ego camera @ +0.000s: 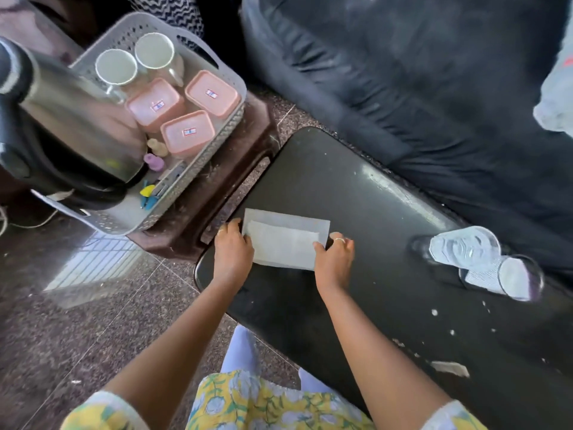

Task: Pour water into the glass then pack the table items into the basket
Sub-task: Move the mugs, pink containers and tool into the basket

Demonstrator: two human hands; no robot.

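Two ends of a folded cloth [286, 243] are pinched, one by the left grip [232, 251], one by the right grip [333, 259]; it is laid flat on the worktop [372, 197] between them, near the basket [210, 150].

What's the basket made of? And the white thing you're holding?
The basket looks like matte grey plastic: moulded holes and a woven pattern. The white sheet, pinched by the left hand and right hand, seems thin paper or cloth; crisp folds hint paper.
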